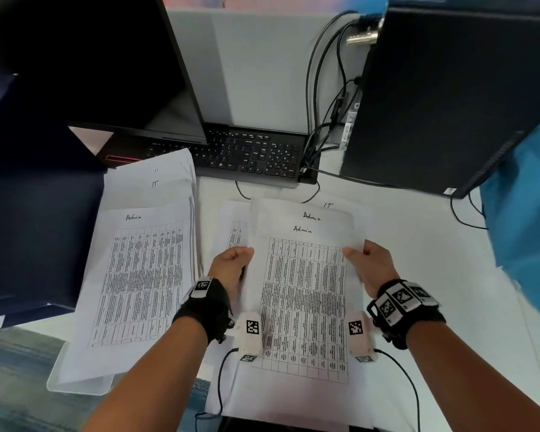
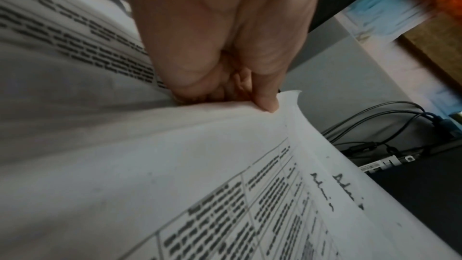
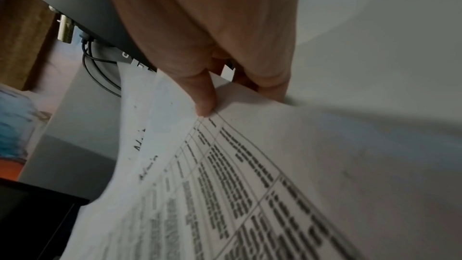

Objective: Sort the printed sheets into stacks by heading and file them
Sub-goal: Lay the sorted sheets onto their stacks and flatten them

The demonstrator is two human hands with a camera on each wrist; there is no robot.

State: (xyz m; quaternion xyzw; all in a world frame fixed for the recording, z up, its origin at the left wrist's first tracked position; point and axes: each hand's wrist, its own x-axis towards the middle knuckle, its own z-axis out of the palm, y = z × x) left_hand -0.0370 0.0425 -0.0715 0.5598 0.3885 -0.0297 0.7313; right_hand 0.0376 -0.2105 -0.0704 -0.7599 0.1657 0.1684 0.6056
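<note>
Both hands hold up a small bundle of printed sheets headed "Admin" [image 1: 303, 294] over the middle of the desk. My left hand [image 1: 231, 266] pinches its left edge, thumb on top [image 2: 266, 104]. My right hand [image 1: 371, 263] pinches the right edge, thumb on the printed table [image 3: 203, 104]. A second "Admin" heading shows on the sheet just behind [image 1: 311, 216]. Under them lies a sheet marked "IT" [image 1: 328, 205]. To the left sits a sorted stack headed "Admin" [image 1: 141, 282], lying over sheets marked "IT" [image 1: 155, 182].
A black keyboard [image 1: 256, 154] and a dark monitor [image 1: 91, 63] stand behind the papers. A black computer tower [image 1: 443, 98] with several cables [image 1: 325, 88] is at the right. A dark blue folder [image 1: 28, 219] lies at the left, blue cloth [image 1: 524, 213] at the right edge.
</note>
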